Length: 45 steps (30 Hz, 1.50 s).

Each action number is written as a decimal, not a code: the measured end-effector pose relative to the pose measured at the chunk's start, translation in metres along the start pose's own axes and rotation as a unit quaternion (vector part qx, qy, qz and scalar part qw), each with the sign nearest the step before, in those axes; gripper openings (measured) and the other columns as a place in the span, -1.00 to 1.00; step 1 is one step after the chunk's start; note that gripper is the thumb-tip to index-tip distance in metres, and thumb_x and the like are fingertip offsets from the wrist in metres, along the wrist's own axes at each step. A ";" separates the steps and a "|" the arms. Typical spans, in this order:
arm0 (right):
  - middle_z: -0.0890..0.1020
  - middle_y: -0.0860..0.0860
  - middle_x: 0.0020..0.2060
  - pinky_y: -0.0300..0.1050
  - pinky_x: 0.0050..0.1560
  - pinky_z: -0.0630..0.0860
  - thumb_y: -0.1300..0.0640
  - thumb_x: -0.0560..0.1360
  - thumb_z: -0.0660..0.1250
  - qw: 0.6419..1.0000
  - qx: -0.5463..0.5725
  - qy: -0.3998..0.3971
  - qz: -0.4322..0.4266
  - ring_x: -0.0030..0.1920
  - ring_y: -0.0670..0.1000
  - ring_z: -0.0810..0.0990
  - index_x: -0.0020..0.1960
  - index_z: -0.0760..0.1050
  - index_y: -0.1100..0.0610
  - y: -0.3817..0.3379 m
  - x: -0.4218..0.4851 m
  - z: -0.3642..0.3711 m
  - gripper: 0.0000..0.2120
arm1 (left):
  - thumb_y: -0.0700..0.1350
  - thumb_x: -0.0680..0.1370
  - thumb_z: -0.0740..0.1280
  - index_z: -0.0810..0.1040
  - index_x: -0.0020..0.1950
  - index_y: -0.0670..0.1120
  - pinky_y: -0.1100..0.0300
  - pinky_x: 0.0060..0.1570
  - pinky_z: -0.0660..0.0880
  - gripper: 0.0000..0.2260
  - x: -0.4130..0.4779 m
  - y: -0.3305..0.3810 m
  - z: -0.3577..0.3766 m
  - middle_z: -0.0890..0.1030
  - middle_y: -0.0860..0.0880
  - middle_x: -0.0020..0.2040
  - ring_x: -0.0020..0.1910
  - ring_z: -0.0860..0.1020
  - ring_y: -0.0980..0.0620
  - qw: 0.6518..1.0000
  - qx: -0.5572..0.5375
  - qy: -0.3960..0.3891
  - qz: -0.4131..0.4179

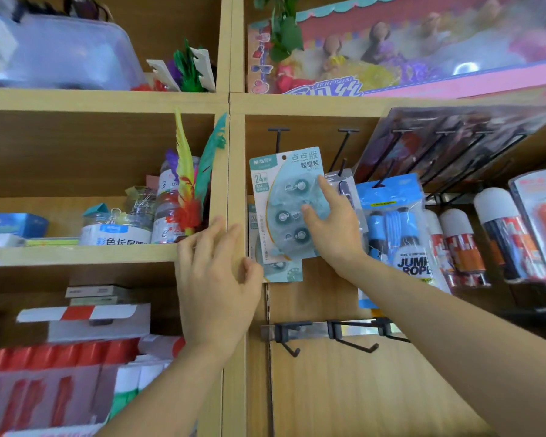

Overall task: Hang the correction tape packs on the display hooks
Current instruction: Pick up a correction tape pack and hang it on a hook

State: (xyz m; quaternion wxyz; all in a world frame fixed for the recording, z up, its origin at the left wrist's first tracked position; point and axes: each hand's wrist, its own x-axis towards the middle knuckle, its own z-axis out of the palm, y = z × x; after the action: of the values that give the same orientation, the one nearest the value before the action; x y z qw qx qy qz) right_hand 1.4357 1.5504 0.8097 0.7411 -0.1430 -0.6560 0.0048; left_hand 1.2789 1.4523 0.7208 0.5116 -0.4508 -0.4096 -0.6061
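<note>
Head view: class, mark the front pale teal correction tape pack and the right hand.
Front pale teal correction tape pack [278,200], head view, clear blister.
Right hand [334,230], head view, back of hand.

On the front correction tape pack [284,197], hanging just right of the centre divider, I read the brand mark "M&G" in its top left corner. Large characters "点点胶" sit at the top right with "超值装" beneath them, and "24M" is on its left side. Further right, the blue jump rope pack [394,222] carries "JUMP ROPE" in bold black letters on its white lower part. On the left shelf, a white tub [114,236] shows "彩色长尾" in blue. The lettering on the far doll box [423,42] is too distorted for me to read.
</note>
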 end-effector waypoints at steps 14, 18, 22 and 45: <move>0.39 0.04 0.16 -0.40 -0.06 0.22 0.05 0.63 0.24 0.999 -0.042 -0.028 -0.003 0.00 -0.15 0.31 0.60 0.09 -0.06 -0.005 -0.003 -0.001 -0.40 | 0.03 0.51 0.23 0.58 0.36 -0.06 0.00 0.27 0.44 -0.55 0.000 -0.001 0.000 0.54 -0.02 0.38 0.29 0.40 -0.05 1.000 0.003 -0.001 0.000; 0.40 0.02 0.20 -0.40 0.10 0.19 0.07 0.61 0.26 0.999 -0.032 -0.036 -0.011 0.09 -0.20 0.28 0.60 0.12 -0.04 0.004 -0.015 -0.003 -0.40 | 0.04 0.51 0.22 0.58 0.36 -0.06 -0.01 0.24 0.47 -0.54 -0.001 -0.001 0.000 0.55 -0.02 0.37 0.27 0.42 -0.05 1.000 0.008 0.006 0.002; 0.37 -0.02 0.12 -0.35 0.02 0.23 0.05 0.62 0.24 0.999 -0.024 -0.003 -0.025 0.06 -0.13 0.35 0.60 0.11 -0.04 -0.002 -0.010 -0.005 -0.40 | 0.01 0.49 0.26 0.59 0.34 -0.03 -0.06 0.20 0.50 -0.56 -0.001 0.001 0.000 0.55 0.00 0.37 0.26 0.43 -0.07 1.000 0.005 0.007 -0.007; 0.31 0.12 0.27 0.03 0.18 0.43 -0.09 0.51 0.30 0.969 -0.232 -0.014 -0.084 0.25 0.15 0.38 0.51 0.19 -0.01 0.004 0.006 0.001 -0.37 | 0.00 0.49 0.29 0.58 0.36 -0.02 -0.05 0.21 0.50 -0.56 -0.002 0.002 -0.002 0.54 0.02 0.38 0.28 0.41 -0.04 1.000 0.005 -0.001 -0.017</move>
State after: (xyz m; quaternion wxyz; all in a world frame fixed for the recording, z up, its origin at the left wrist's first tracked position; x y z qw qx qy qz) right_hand 1.4359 1.5553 0.8152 0.6762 -0.2552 -0.6592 -0.2077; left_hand 1.2808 1.4509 0.7185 0.5033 -0.4421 -0.4209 -0.6116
